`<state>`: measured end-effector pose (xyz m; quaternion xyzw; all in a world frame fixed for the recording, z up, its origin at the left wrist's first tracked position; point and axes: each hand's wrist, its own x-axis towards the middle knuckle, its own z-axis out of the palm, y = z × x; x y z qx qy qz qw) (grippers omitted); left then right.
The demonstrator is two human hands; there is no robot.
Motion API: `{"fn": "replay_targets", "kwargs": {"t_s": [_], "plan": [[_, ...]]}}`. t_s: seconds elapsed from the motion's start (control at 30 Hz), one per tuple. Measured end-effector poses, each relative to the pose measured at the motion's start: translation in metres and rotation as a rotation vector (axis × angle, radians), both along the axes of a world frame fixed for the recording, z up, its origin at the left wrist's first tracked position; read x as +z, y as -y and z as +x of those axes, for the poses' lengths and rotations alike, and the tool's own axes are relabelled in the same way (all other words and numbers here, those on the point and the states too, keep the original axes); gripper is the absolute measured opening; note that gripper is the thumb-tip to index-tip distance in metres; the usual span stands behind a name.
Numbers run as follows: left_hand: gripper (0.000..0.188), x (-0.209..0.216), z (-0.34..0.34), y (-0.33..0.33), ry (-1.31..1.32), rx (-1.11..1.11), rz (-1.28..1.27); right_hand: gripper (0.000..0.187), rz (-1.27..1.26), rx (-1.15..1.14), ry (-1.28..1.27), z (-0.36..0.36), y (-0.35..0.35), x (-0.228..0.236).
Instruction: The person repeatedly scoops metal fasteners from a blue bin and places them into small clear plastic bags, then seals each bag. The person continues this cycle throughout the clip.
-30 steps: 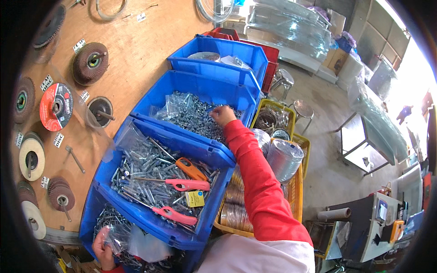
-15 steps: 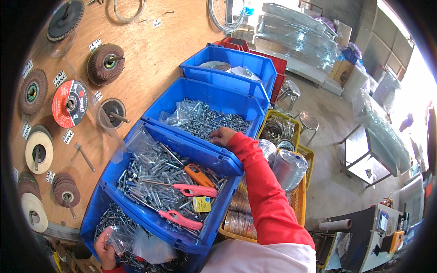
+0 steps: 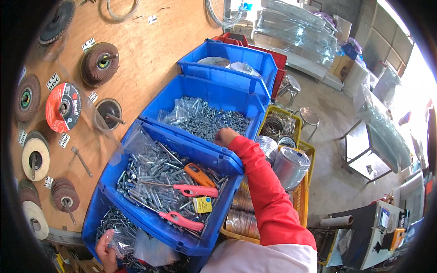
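The right hand [image 3: 226, 135] has its fingers curled down at small metal bits [image 3: 214, 120]; I can't tell if they hold any. The heap spreads mostly ahead and to the left of them, with no long side. The left hand [image 3: 107, 252] is far from it, fingers pinching a clear bag [image 3: 124, 244]. The bits' blue bin [image 3: 218, 90] has see-through packets [image 3: 182, 112] too. A nearer bin [image 3: 231, 195] has long bolts [image 3: 145, 179] and pink lighters [image 3: 195, 190].

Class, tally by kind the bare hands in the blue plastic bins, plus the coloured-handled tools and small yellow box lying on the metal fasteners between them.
Bare left hand and right hand: 2
Pink-handled tools with thin metal shafts: 2
Orange-handled tool: 1
Small yellow box: 1
Total: 6
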<state>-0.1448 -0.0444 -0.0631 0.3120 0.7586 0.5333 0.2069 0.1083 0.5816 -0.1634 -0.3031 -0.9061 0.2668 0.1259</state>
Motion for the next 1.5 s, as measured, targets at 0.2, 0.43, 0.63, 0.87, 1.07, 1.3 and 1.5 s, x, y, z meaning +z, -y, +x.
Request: {"fn": "replay_targets", "kwargs": {"t_s": [0.2,0.43,0.63,0.87,1.07,1.3,1.5], "plan": [[0.060,-0.002,0.001,0.002,0.010,-0.010,0.019,0.017,-1.031,-0.200,-0.951,0.014,-0.017,0.012],[0.060,0.004,0.006,-0.002,-0.009,0.004,-0.011,0.018,-1.392,0.069,-1.253,0.028,-0.019,0.023],[0.060,0.007,0.007,-0.003,0.106,0.006,-0.056,0.022,-0.528,-0.459,-0.757,0.009,-0.031,0.011],[0.059,0.003,0.005,0.000,-0.027,-0.006,-0.008,0.028,-0.024,-0.352,0.095,0.010,-0.004,0.002],[0.056,0.009,0.015,-0.007,-0.045,-0.012,0.012,0.029,-0.095,-0.414,0.165,0.009,-0.010,0.002],[0.058,0.027,0.027,-0.018,-0.102,-0.066,-0.001,0.028,-0.127,-0.369,-0.310,0.013,-0.016,-0.009],[0.051,0.036,0.041,-0.034,0.078,-0.053,0.018,0.023,-0.541,-0.439,-0.952,0.028,0.069,0.093]]}}
